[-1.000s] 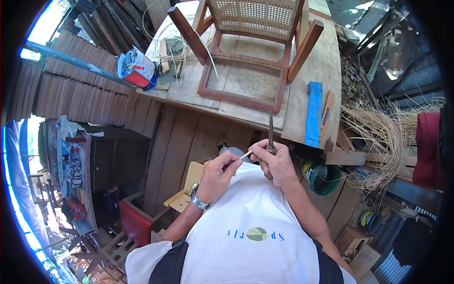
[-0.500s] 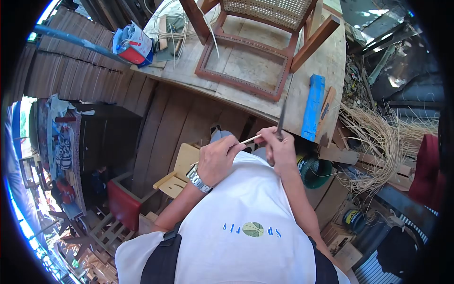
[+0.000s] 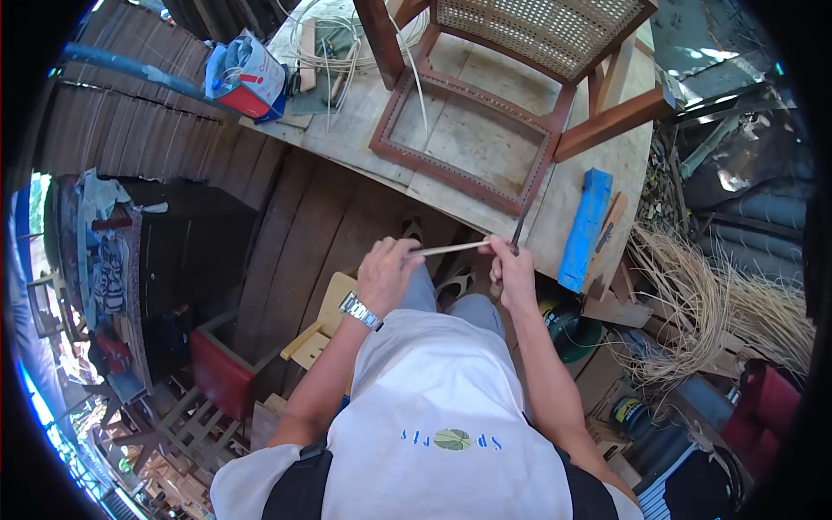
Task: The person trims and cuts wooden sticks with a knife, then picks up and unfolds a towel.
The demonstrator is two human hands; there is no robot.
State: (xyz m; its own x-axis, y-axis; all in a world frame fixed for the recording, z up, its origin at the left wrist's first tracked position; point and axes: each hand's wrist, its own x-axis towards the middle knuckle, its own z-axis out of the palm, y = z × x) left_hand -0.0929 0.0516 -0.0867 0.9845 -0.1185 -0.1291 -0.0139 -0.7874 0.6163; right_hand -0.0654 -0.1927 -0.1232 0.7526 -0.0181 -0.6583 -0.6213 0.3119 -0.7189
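Between my two hands a thin pale strip (image 3: 455,249) is stretched roughly level above my lap. My left hand (image 3: 387,276), with a metal watch on the wrist, has its fingers closed on the strip's left end. In my right hand (image 3: 513,270) the strip's other end is pinched, together with a dark pointed tool (image 3: 519,227) whose tip points up toward the table. Beyond the hands lies a brown wooden chair frame (image 3: 468,160) with an open, hole-edged seat and a woven cane back (image 3: 546,30).
On the wooden table (image 3: 347,152) are a blue-wrapped block (image 3: 585,230), a red and white container (image 3: 253,82) and coiled cane (image 3: 347,56). Loose cane strands (image 3: 719,303) hang at the right above a green bucket (image 3: 576,334). A red-seated chair (image 3: 221,373) stands lower left.
My hands have moved apart, and a longer length of the strip shows between them. The camera view has shifted, bringing my legs and feet more into sight.
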